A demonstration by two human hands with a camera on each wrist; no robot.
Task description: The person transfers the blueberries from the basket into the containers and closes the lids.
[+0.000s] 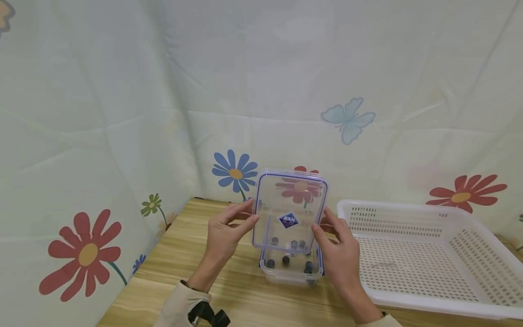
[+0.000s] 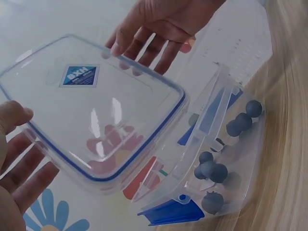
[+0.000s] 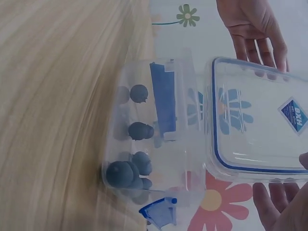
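Tilted up above a clear plastic container [image 1: 282,275] is its clear lid [image 1: 289,206], which has a blue seal and a BXH label. My left hand [image 1: 226,232] pinches the lid's left edge between thumb and fingers. On the opposite edge, my right hand [image 1: 341,247] grips it the same way. Several blueberries [image 3: 119,174] lie scattered on the container's bottom. Blue locking clips [image 2: 171,211] hang folded outward at the container's sides. In the head view, the lower part of the lid overlaps the container's back half.
A white perforated plastic basket [image 1: 408,297] stands to the right on the wood-grain table [image 1: 241,299]. Behind the table hangs a pale cloth [image 1: 278,81] printed with flowers and a butterfly. A black strap device [image 1: 208,314] sits at the left wrist.
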